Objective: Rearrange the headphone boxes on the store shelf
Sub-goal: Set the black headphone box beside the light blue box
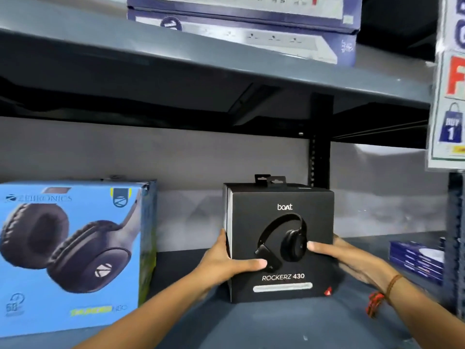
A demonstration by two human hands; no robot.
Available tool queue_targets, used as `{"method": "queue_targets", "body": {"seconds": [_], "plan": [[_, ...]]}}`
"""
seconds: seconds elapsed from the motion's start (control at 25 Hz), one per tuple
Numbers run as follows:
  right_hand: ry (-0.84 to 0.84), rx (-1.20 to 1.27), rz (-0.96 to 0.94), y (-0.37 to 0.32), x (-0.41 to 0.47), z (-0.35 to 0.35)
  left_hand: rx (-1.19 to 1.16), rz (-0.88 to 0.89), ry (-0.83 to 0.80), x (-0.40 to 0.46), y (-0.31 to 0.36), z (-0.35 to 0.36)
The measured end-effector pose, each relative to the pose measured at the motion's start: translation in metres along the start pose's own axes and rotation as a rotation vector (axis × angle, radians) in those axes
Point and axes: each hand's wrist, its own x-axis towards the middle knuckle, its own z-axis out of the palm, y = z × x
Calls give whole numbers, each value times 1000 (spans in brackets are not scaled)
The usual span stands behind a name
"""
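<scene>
A black headphone box (281,217) marked "boat Rockerz 430" stands upright on the grey shelf (251,323), near its middle. My left hand (224,263) grips the box's left side, thumb across the front. My right hand (344,258) grips its right side, thumb on the front too. A second black box stands directly behind it; only its top edge and hang tab show. A larger blue Zebronics headphone box (73,253) stands to the left, a gap apart from the black box.
Flat blue boxes (417,258) are stacked at the shelf's right end beside a dark upright post (455,243). The upper shelf (201,64) carries blue-and-white boxes (251,23). A promotional sign (450,96) hangs at the right.
</scene>
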Motion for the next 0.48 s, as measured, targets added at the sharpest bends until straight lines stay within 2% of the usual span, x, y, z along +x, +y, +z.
{"method": "queue_targets", "body": {"seconds": [0.08, 0.28, 0.48], "plan": [[5, 16, 8, 3, 5, 0, 45, 6, 14, 2, -5, -2], [48, -44, -28, 1, 7, 8, 173, -3, 185, -4, -2, 1], [36, -85, -75, -4, -3, 15, 264, -3, 236, -15, 2, -1]]}}
